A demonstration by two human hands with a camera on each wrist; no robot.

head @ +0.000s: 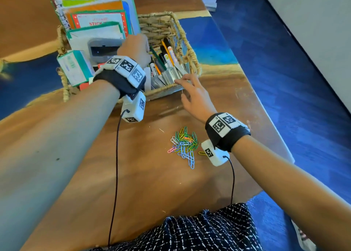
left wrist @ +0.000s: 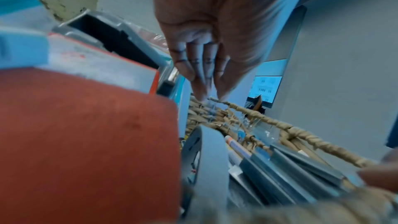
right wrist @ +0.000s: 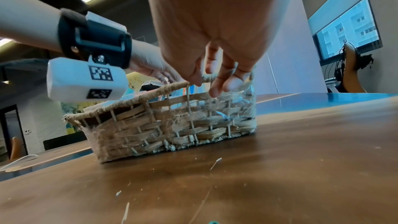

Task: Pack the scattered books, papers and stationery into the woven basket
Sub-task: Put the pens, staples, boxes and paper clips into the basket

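Observation:
The woven basket [head: 182, 36] [right wrist: 172, 130] stands on the wooden table [head: 152, 184]. Books and notebooks [head: 95, 18] stand upright in its left half. Markers and pens [head: 167, 55] and grey staple strips [head: 171, 75] [left wrist: 301, 164] lie in its right half. My left hand [head: 135, 47] [left wrist: 206, 74] hovers over the middle of the basket, fingers straight, close together and empty. My right hand [head: 191, 93] [right wrist: 215, 74] rests its relaxed fingertips on the basket's near rim by the staple strips. A pile of coloured paper clips [head: 185, 146] lies loose on the table, just left of my right wrist.
A grey plastic device [head: 100, 50] and a green-and-white box [head: 73, 67] sit in the basket's front left. The table's right edge [head: 266, 108] runs close beside my right arm, with blue floor beyond. Bits of straw litter the wood [right wrist: 215, 163].

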